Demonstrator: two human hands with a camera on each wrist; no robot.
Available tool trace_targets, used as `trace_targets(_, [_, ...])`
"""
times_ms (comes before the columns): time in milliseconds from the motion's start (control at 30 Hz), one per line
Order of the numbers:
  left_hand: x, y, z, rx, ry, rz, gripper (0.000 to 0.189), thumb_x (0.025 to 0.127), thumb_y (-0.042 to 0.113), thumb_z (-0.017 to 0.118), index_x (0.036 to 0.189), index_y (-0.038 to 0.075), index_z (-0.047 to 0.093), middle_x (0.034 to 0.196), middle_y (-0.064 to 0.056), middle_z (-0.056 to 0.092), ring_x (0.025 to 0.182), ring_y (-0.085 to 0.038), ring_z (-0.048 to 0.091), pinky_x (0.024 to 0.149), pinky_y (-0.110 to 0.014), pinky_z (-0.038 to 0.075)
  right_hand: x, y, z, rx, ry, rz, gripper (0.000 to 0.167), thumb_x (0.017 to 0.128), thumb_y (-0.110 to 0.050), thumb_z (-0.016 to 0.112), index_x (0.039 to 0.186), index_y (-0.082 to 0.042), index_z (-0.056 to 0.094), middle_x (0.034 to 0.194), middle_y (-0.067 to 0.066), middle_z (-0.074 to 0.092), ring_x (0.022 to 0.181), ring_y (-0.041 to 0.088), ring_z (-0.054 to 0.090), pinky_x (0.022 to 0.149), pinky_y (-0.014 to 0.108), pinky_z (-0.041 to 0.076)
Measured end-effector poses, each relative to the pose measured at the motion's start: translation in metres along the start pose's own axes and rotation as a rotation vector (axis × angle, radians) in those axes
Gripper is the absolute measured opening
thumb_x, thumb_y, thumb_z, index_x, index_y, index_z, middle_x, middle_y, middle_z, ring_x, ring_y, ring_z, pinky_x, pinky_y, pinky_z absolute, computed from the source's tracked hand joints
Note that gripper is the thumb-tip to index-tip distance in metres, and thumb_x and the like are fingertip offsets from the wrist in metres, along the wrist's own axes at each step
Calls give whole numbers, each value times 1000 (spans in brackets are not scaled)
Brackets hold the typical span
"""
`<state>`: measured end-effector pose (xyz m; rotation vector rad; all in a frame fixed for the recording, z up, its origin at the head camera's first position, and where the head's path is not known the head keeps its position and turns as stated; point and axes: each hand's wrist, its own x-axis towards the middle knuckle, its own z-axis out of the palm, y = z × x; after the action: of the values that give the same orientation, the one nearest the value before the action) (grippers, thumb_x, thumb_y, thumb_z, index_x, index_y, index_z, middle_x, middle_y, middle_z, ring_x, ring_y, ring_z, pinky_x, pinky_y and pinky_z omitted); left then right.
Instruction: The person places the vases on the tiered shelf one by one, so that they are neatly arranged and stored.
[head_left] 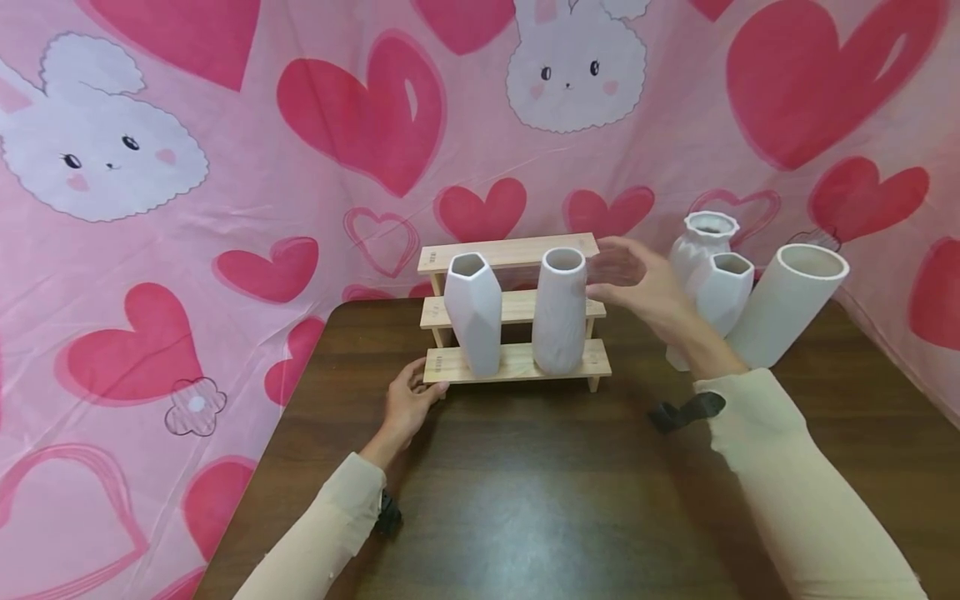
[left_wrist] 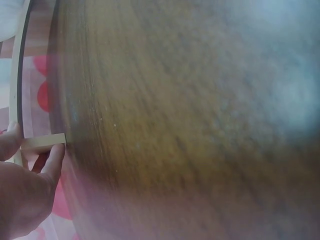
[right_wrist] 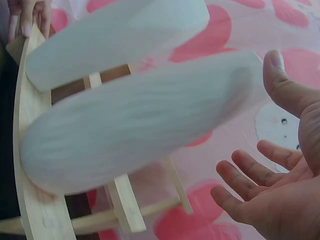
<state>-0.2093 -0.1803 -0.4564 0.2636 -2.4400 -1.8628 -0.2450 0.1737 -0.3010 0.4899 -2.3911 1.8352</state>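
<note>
A three-tier wooden display stand (head_left: 517,252) is on the dark table. On its lowest step stand two white vases: a faceted vase (head_left: 476,312) at left and a round vase with a rippled surface (head_left: 560,325) at right. My left hand (head_left: 408,402) grips the left end of that step; in the left wrist view its thumb lies at the board and a finger touches the stand's leg (left_wrist: 45,141). Beside the rim of the rippled vase, my right hand (head_left: 648,287) is spread, fingers and thumb apart. The right wrist view shows a gap between this hand and the vase.
At the right stand more white vases: a ruffle-necked vase (head_left: 708,229), a small faceted vase (head_left: 723,292) and a tall cylindrical vase (head_left: 791,300), close together behind my right forearm. A pink cloth (head_left: 300,208) printed with hearts and rabbits hangs behind the table (head_left: 525,483).
</note>
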Motion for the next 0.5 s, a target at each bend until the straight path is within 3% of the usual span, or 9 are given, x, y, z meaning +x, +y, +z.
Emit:
trace_targets(133, [-1, 1, 0, -8, 2, 2, 61, 85, 7, 73, 140, 9, 46, 119, -18, 64, 109, -29, 62, 76, -26, 52, -6, -3, -14, -72, 18, 18, 64, 84, -18, 76, 140, -15, 45, 134, 10, 54, 121, 27, 53, 97, 34, 45])
trace_targets(300, [0, 1, 1, -24, -1, 10, 62, 85, 6, 73, 140, 8, 46, 118, -19, 63, 108, -30, 62, 75, -24, 52, -14, -6, -38, -167, 100, 19, 64, 84, -23, 76, 140, -20, 46, 133, 7, 54, 120, 26, 54, 86, 20, 48])
trace_targets(500, [0, -1, 1, -13, 2, 7, 61, 85, 8, 74, 139, 9, 47, 119, -18, 63, 110, -30, 61, 76, -25, 52, -23, 0, -71, -38, 216, -74, 59, 82, -1, 74, 135, -15, 53, 118, -3, 61, 110, 13, 56, 84, 12, 46])
